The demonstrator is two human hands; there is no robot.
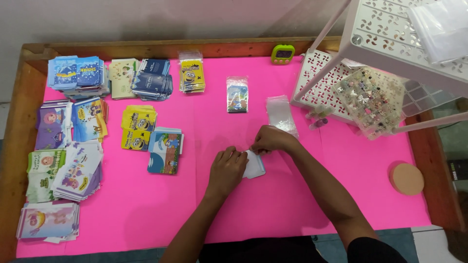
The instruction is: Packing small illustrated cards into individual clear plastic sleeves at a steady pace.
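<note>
My left hand (pixel 225 168) and my right hand (pixel 271 139) meet over a small white card (pixel 255 165) lying on the pink table cover (pixel 273 204). The left hand's fingers close on the card's left edge. Fingertips of the right hand pinch its top corner. A stack of clear plastic sleeves (pixel 281 113) lies just beyond the right hand. Farther back sits a bagged pack of cards (pixel 237 94).
Many stacks of colourful picture cards (pixel 78 146) cover the left half of the table. A white perforated rack (pixel 390 44) stands at the right with a clear bead organiser (pixel 373 100). A round cork disc (pixel 406 178) lies near the right edge, and a green timer (pixel 282 53) at the back.
</note>
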